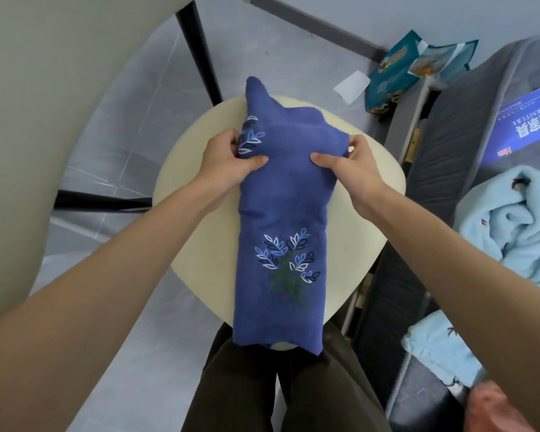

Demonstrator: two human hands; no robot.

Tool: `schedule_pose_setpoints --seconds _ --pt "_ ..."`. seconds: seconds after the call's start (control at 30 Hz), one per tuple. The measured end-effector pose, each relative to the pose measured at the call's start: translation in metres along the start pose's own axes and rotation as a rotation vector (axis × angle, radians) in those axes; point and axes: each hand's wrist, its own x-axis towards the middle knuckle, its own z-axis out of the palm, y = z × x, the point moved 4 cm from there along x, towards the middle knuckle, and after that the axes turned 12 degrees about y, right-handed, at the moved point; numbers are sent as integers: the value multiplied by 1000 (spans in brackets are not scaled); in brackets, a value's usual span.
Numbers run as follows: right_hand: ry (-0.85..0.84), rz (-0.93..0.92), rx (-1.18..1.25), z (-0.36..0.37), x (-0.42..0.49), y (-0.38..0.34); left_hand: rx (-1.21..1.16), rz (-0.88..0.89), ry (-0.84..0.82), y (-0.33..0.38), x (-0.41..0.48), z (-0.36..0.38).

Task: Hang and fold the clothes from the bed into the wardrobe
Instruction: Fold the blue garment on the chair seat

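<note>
A: Where does the cloth lie?
B: Lengthwise on the cream seat [181, 188] is the folded blue cloth [281, 213]. Your left hand [228, 160] and right hand [353, 160] each pinch its far fold, fingers [229, 139] curled.

Pale blue towel [512, 219] cut by right edge, pink cloth [493, 410] (corner) blurred

- The left forearm [122, 260] and right forearm [449, 254] are bare right up to the picture's edge.
- The left hand [228, 157] and right hand [349, 163] are likewise uncovered.
- The trousers [262, 385] are dark, brownish-black cloth (leaning olive in this light), with soft lengthwise folds down each leg.
</note>
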Motion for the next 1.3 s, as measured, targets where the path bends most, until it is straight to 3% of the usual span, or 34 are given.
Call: schedule_pose_setpoints --seconds 0.17,0.23,0.33,0.5,0.63,0.77,1.0,1.17,1.3 --pt "-234 -331 -82 -17 -41 -28 -50 171 -74 23 -39 -30" --pt "-318 -492 -286 -18 -58 -33 55 261 -120 28 -54 -38" --pt "-366 -529 -629 -16 -78 -24 341 423 -123 32 -71 -44" --pt "-337 -618 -945 -18 -106 -6 718 589 -124 30 -91 -45" --pt "-114 -770 -1090 -35 -114 -24 705 663 -114 40 -100 -51" --pt "-7 -878 -929 -55 -117 -72 484 642 -89 82 -101 -62" --pt "62 -805 -348 -89 -133 -167 109 724 -29 176 -108 -73" --pt "24 -894 -322 -104 -146 -187 134 900 -76 201 -115 -73" --pt "-42 -881 -412 -108 -145 -155 208 832 -222 170 -115 -59"
